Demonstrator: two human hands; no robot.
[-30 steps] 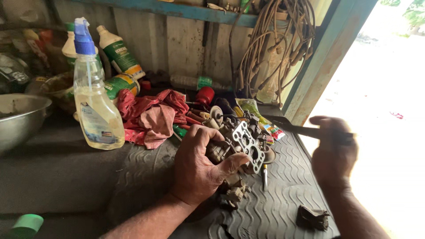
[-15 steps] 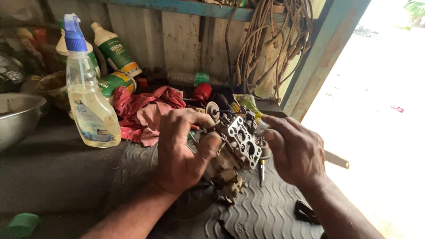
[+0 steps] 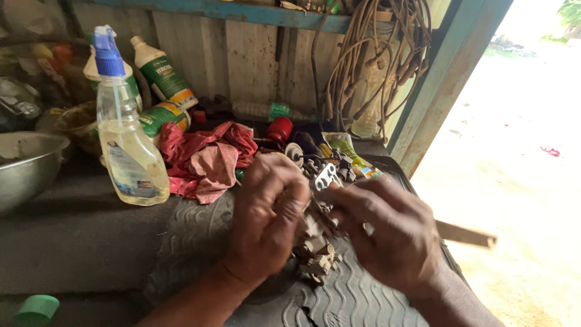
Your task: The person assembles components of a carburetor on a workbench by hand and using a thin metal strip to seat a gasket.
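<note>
We have our left hand (image 3: 269, 215) closed around a grimy metal engine part (image 3: 319, 209), holding it just above the ribbed black rubber mat (image 3: 357, 297), while our right hand (image 3: 393, 233) curls its fingers over the part's far side and grips a slim tool handle (image 3: 466, 235) that juts out to the right. We judge the work to be mid-way: the part is in hand and dirty, and the spray bottle (image 3: 127, 145) and red rag (image 3: 203, 157) lie apart, untouched.

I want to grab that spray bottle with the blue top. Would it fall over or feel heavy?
The spray bottle looks tall and narrow, so a push near the top could probably tip it. It seems about half full of yellowish liquid, so likely moderately heavy. Its smooth plastic might be slippery.
</note>
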